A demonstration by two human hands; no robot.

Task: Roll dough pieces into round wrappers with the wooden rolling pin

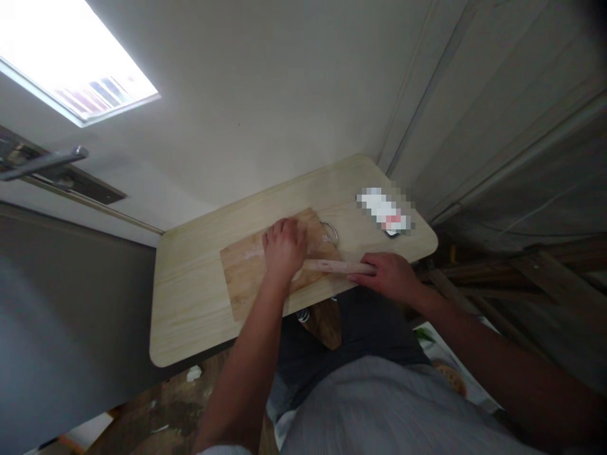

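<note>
A wooden cutting board [251, 278] with a metal ring handle [333, 232] lies on the small table. My right hand [391, 275] is wrapped round one end of a pale rolling pin [339, 266], which slants across the board's near right side. Over the middle of the board is my left hand [285, 245], back upward and fingers curled. Its palm and whatever it grips are hidden. A small pale edge [298, 275] shows beside it, close to the pin's far end, too indistinct to name. Whitish smears mark the board.
The light wood table [190, 303] stands against a white door [265, 114] with a lever handle [47, 163]. A blurred-out phone-like object [384, 212] lies at the table's right. Wooden planks [554, 278] are on the right; white scraps [194, 373] lie on the floor.
</note>
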